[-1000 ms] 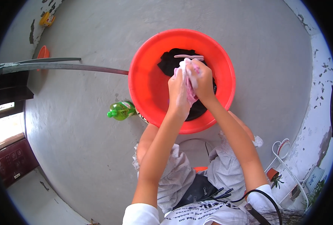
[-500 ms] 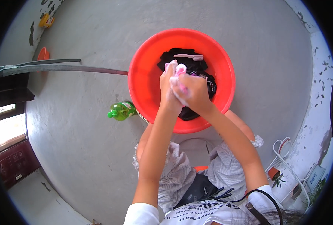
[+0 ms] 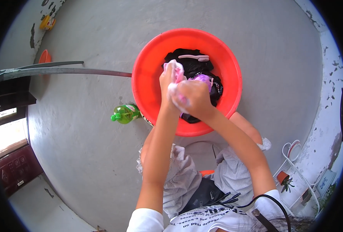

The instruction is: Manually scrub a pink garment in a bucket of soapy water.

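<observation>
Over the red basin (image 3: 226,63), both my hands are closed on a soapy pink cloth (image 3: 176,73). My left hand (image 3: 166,83) grips its upper end, where pink fabric and white suds bulge out. My right hand (image 3: 195,97) is pressed against the left one, slightly nearer to me, with foam on its fingers. Beneath them, dark wet clothes (image 3: 179,55) lie in the basin. A pink-handled brush (image 3: 194,57) rests on these clothes at the far side. Purple fabric (image 3: 204,79) shows just beyond my right hand.
Left of the basin a green bottle (image 3: 126,113) lies on the grey floor. A metal pole (image 3: 75,70) reaches the basin's left side. A small orange bowl (image 3: 45,57) is by the left wall. At right are a white rack (image 3: 295,166) and a potted plant (image 3: 283,178).
My right hand has shifted toward me and slightly left along the pink cloth. My left hand has moved a little left. More purple fabric shows beyond the right hand.
</observation>
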Motion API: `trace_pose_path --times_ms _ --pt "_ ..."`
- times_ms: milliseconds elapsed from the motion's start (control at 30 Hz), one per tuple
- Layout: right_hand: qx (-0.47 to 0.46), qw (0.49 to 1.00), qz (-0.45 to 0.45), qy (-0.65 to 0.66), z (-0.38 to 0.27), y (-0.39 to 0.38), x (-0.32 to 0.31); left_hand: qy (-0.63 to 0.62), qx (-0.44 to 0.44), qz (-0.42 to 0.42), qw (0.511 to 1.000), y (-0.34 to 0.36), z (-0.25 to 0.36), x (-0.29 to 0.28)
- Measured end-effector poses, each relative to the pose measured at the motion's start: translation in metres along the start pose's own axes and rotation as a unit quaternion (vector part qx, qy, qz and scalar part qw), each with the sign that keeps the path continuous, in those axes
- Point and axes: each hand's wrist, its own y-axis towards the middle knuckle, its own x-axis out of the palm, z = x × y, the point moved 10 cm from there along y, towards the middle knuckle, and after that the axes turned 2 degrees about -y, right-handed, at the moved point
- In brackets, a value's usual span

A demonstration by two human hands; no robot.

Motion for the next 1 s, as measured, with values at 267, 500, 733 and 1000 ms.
trace_pose_path --times_ms 267,500,733,1000 --pt "0.136 0.989 0.047 0.044 0.043 0.003 -0.008 0.032 -0.002 0.039 0.999 -0.014 -0.005 0.014" --pt "0.301 0.942 0.098 0.109 0.08 -0.001 -0.018 0.094 -0.013 0.033 0.995 -0.021 -0.013 0.021" --pt "-0.036 0.999 0.022 -0.018 -0.011 0.005 -0.003 0.015 -0.003 0.014 1.0 0.0 -0.005 -0.005" --pt "0.143 0.986 0.06 0.062 0.043 0.006 -0.013 0.021 -0.009 0.023 0.999 -0.022 -0.007 0.027"
